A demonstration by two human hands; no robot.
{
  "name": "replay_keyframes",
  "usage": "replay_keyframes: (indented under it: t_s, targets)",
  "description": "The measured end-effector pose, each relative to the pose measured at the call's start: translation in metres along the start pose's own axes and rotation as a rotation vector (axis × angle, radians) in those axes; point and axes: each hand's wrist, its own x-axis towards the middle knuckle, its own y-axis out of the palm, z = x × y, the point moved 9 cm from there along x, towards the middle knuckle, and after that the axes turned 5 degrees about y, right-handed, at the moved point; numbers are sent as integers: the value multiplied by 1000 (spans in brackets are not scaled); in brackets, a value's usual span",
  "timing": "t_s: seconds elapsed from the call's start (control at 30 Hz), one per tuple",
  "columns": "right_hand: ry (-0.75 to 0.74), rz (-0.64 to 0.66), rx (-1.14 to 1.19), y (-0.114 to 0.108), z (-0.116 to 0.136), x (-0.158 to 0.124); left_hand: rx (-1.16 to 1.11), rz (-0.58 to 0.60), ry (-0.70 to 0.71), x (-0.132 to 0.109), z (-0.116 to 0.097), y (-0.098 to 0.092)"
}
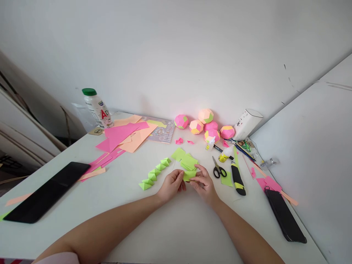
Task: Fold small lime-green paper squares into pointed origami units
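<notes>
Both hands meet over the white table (165, 227) and pinch one small green paper piece (189, 175) between them. My left hand (172, 185) grips its left end with curled fingers. My right hand (204, 182) holds its right side, fingers pressed on the paper. Just beyond lies a stack of green paper squares (185, 159). A row of several folded green paper units (154, 173) runs diagonally to the left of my left hand.
Scissors (218, 169), a yellow-black cutter (238, 179) and glue bottles (225, 154) lie right of the hands. Several pink-and-yellow paper balls (205, 124) sit by the wall. Pink and orange sheets (126, 136), a bottle (97, 108), a tablet (46, 192) and a phone (284, 216) surround them.
</notes>
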Motion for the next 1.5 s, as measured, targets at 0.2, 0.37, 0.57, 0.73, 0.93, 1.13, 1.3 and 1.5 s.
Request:
replay_keyframes:
  t_s: [0.2, 0.37, 0.57, 0.73, 0.93, 1.13, 1.3, 1.5]
  targets:
    - [142, 28, 26, 1, -15, 0, 37, 45, 5, -1, -3, 4]
    - [187, -18, 80, -1, -18, 0, -2, 127, 20, -3, -6, 11]
    - [208, -76, 98, -5, -17, 0, -32, 172, 12, -6, -6, 16]
    - [170, -90, 70, -6, -14, 0, -26, 187, 8, -5, -4, 18]
    - [157, -85, 66, -5, -14, 0, 1, 182, -13, -4, -3, 17]
    - [163, -82, 79, -5, -14, 0, 3, 190, 1, -4, -3, 17]
    - [179, -68, 88, -3, -15, -1, -10, 188, 12, -3, -1, 17]
    - [327, -100, 214, -3, -32, -6, -53, 161, 16, -2, -2, 14]
